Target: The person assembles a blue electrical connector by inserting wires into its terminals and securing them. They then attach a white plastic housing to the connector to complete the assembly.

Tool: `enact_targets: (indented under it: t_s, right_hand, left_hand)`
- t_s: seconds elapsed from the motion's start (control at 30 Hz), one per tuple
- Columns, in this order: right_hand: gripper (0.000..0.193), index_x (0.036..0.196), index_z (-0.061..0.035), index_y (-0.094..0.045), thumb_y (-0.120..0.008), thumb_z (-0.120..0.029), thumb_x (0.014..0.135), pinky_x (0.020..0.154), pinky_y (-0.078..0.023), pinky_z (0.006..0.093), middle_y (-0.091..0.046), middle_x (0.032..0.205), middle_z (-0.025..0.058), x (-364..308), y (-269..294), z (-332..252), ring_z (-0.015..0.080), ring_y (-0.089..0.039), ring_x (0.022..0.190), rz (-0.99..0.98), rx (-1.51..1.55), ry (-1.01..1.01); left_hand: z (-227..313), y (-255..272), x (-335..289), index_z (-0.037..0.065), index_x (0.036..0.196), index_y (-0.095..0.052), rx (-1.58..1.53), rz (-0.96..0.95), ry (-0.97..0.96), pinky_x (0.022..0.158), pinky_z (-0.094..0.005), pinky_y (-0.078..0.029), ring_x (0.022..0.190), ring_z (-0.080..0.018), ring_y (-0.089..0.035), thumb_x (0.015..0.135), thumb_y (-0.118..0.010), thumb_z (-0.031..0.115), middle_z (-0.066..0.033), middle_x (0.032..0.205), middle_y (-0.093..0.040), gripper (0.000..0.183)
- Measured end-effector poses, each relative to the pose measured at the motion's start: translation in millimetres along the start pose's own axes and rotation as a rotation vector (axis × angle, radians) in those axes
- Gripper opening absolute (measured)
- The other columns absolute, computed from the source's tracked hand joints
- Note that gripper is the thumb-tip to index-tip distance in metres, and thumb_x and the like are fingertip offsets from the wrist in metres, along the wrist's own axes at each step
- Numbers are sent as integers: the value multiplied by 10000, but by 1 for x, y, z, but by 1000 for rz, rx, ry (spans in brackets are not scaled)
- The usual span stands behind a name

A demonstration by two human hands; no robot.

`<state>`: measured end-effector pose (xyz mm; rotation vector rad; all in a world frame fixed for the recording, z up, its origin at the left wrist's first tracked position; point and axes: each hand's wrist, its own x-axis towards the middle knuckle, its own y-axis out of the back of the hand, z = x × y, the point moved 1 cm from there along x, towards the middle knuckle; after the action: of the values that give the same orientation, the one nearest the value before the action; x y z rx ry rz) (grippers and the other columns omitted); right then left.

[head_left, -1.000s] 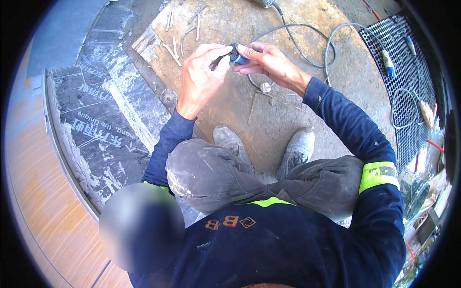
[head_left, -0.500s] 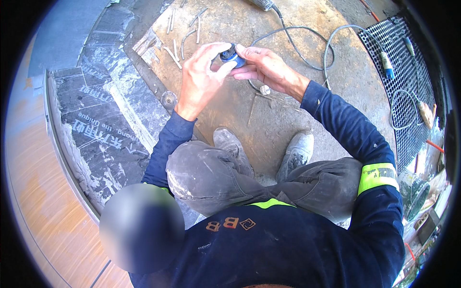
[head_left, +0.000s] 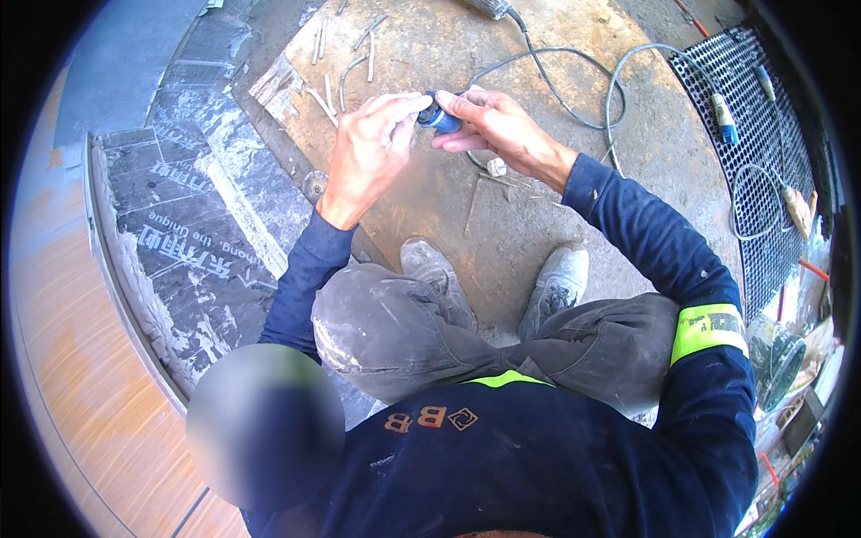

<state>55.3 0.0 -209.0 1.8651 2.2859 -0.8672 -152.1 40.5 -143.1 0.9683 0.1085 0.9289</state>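
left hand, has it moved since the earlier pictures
Yes, slightly: the left hand has shifted toward the picture's left, now overlapping the right edge of the round disc on the ground.

Bright, diffuse light, soft shadows, floor brightest near its far edge; fisheye bows mat at floor's right edge and panel at its left; round patch heavily blurred, rim black

The small part is showing blue and black, trousers are looking chalky grey, and that far-right mat is rocking a black grid.
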Motion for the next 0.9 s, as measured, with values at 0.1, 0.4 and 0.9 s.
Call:
enact_targets:
  t_s: [0.1,0.4,0.9]
  right_hand:
    - [547,1266,80,-613,-648,-436,1089,922,-647,283,-696,1185,150,1,4,4,228,-775,1040,-14,11,19]
    - [541,1283,81,-626,-607,-431,1110,963,-645,337,-731,1206,201,-6,-15,-13,251,-759,1094,-32,138,129]
    - [426,1203,59,-611,-646,-353,1098,871,-625,332,-763,1077,186,-33,-35,-48,195,-758,1023,44,-361,316]
  left_hand:
    - [0,0,2,19,1220,-768,-14,-9,-6,913,-347,-620,1078,-264,-777,967,-695,-45,-159,1183,-785,271]
    - [7,-7,-2,4,1357,-662,-128,134,46,951,-372,-670,1217,-263,-712,879,-801,-74,-169,1374,-674,503]
    - [-4,15,-9,33,1330,-665,-401,236,10,1013,-371,-616,1237,-260,-708,820,-899,-24,-192,1429,-668,565]
